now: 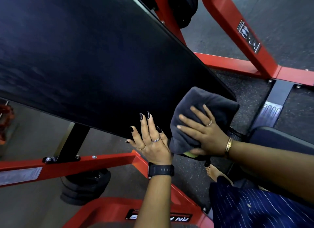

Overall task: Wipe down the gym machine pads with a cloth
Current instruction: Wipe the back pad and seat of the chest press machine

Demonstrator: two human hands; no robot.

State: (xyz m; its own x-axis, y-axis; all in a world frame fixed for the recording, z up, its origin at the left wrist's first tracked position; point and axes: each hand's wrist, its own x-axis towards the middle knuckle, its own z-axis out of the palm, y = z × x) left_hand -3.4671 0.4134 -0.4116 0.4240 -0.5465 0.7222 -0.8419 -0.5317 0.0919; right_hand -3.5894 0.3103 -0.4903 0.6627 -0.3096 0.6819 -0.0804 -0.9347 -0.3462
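Head view: at the near corner of the black pad (95, 57), the right hand (203, 134) presses the cloth (217, 98) with straight, spread fingers, the left hand (151, 139) splayed flat beside it, the pad's length stretching up-left.

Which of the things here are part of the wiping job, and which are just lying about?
Part of the job: the black pad; the grey cloth at its corner; the right hand pressing flat on the cloth; the left hand flat on the pad's edge.
Just there: the red frame; the weight plates on the floor; the warning label.
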